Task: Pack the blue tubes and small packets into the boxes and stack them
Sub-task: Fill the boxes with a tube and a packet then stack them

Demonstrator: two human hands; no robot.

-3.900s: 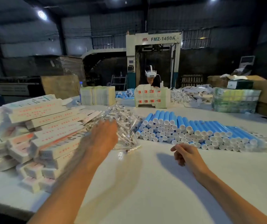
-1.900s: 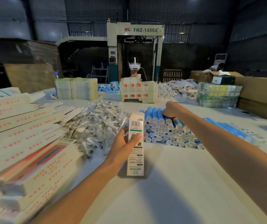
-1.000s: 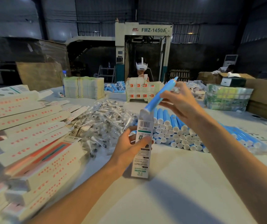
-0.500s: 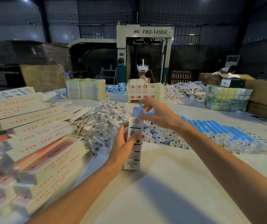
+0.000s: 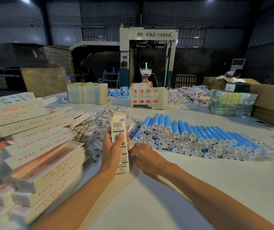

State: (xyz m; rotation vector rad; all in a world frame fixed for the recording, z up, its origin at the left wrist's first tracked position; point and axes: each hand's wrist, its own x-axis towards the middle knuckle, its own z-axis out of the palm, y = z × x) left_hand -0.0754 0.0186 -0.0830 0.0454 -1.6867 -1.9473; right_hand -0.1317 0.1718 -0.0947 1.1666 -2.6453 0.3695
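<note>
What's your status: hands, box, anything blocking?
Left hand grips tall white cardboard box upright. Right hand low beside it, fingertips hidden. Blue plastic tubes stacked right, clear packets heaped behind. Nothing blocking.

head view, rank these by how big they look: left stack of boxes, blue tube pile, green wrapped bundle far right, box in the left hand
1. stack of boxes, nearest the camera
2. blue tube pile
3. green wrapped bundle and held box: look about alike, bundle farther off, so unranked
</note>
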